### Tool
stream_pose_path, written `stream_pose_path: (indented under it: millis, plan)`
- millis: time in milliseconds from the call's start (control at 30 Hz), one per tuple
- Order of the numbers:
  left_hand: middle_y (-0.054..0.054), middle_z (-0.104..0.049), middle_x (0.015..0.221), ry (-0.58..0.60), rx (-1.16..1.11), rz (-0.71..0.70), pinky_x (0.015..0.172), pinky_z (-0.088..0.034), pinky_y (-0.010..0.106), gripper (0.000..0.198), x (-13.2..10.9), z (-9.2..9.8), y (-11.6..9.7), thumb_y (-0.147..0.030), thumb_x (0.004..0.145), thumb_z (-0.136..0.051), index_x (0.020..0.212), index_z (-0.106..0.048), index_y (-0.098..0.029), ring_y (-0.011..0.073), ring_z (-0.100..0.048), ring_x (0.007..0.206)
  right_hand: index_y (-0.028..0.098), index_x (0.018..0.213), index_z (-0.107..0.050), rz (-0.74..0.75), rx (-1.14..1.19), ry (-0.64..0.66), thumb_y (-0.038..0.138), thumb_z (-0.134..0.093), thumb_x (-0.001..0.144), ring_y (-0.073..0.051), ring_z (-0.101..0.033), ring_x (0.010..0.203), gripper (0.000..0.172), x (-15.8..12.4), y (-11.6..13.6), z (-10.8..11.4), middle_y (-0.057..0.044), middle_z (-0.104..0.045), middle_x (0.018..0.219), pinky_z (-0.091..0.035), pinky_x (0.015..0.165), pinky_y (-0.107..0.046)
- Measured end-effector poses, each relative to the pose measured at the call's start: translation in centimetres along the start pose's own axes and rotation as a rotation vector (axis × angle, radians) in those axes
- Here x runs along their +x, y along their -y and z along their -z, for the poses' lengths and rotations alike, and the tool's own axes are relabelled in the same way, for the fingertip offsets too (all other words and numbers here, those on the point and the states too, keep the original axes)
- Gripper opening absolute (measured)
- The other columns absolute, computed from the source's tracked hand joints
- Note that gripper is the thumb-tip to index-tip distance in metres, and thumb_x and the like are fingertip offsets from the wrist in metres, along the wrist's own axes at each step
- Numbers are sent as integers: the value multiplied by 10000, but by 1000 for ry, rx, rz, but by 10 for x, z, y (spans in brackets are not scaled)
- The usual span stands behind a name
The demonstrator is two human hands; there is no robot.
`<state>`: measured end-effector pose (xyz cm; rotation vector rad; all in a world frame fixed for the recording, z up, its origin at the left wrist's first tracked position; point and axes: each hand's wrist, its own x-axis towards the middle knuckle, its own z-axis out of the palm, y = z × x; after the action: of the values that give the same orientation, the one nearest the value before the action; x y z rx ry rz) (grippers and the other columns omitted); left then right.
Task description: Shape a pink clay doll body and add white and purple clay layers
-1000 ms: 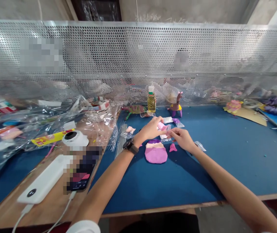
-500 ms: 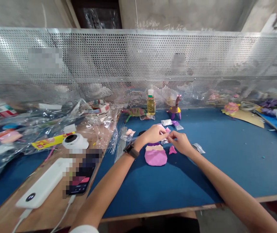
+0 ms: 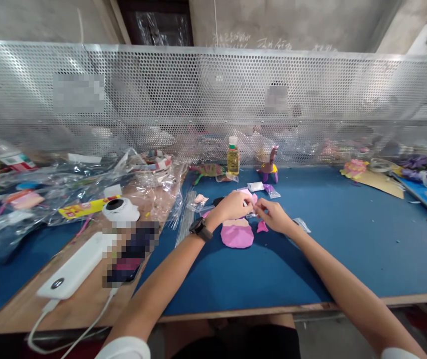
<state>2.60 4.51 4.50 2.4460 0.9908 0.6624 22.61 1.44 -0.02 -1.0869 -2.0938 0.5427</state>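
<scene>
My left hand, with a dark watch at the wrist, pinches a small pink piece that looks like clay. Facing it, my right hand has its fingertips closed together at the same piece. What lies between the right fingertips is too small to make out. Below the left hand a flat pink-purple clay shape with a paler upper band rests on the blue table. A small bright pink lump lies just under the right hand.
Behind the hands stand a bottle of yellow liquid and a clay animal figure. Thin wires lie left of the hands. Farther left are a white camera, a power bank, a phone and plastic bags.
The view has shifted slightly. My hands remain close together, and the pink piece now shows more clearly between them.
</scene>
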Motion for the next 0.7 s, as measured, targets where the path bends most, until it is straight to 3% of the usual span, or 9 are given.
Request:
stream_pose_path:
  millis: [200,467,700]
  plan:
    - [50,-683,755,-159,-3,13,624,-369,263,203,-20,-19,-3,-226,899,-497,758,-625,-155,147,-565,653,194,851,-572,57,-165,-53,296,-458,970,-160,-577,674,194,1,10,-3,-32,-656,778,-419,659,-263]
    - [55,-673,766,-73,163,-14,604,-338,267,140,-41,-21,3,-197,874,-516,774,-607,-155,150,-556,649,198,928,-541,166,-212,-32,208,-437,981,-168,-587,729,117,-5,25,-19,-51,-654,874,-391,683,-257]
    - [72,-691,789,-110,399,32,584,-306,273,254,-49,-20,-6,-252,948,-464,805,-657,-170,174,-606,686,198,841,-518,214,-331,-58,168,-461,953,-155,-519,649,129,-3,22,-19,-37,-608,776,-323,618,-262]
